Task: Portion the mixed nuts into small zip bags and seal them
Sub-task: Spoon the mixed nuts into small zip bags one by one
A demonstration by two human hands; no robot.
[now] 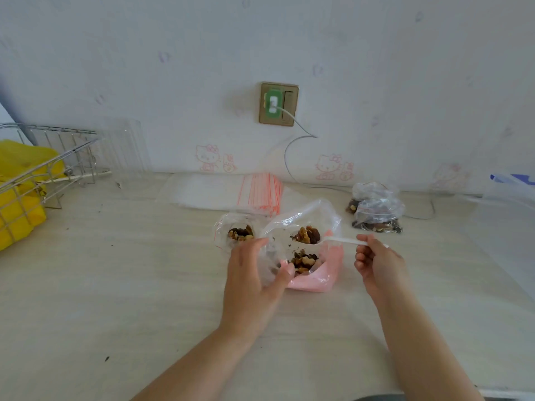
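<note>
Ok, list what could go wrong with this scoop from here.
1. The white plastic spoon is heaped with mixed nuts and held at the far handle end by the right hand; a tilt could spill some onto the table.
2. The small zip bag lies beside the big bag with a slack mouth, so nuts may miss it.
3. The left hand only grips the big bag's thin film; it could slip or collapse.

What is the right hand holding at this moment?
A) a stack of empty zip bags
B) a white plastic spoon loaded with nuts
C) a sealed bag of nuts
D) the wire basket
B: the right hand pinches the handle of the white plastic spoon, whose bowl carries nuts above the open clear bag.
</note>
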